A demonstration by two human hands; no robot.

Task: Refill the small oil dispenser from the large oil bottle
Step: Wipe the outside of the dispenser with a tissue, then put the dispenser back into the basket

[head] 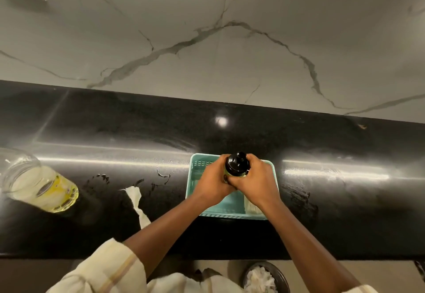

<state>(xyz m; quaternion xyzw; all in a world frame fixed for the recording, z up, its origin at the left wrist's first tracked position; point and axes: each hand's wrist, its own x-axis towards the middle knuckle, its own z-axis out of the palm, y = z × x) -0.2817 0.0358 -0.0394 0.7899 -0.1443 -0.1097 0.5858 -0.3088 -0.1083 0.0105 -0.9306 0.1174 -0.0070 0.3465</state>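
Between both hands, just above a teal basket (195,166) on a black counter (345,200), sits the small oil dispenser (236,165). The left hand (212,182) and the right hand (257,182) each curl tightly round its body, just below the cap. This looks like work on the cap; whether loosening or tightening, I cannot tell. Next, the dispenser likely needs steadying upright while one hand turns the top. It has a glossy black pump cap and a sliver of yellow-green body under the fingers. Well left of the grip stands the large oil bottle (39,182), clear plastic holding pale yellow oil. Crumpled paper (135,198) lies between them.
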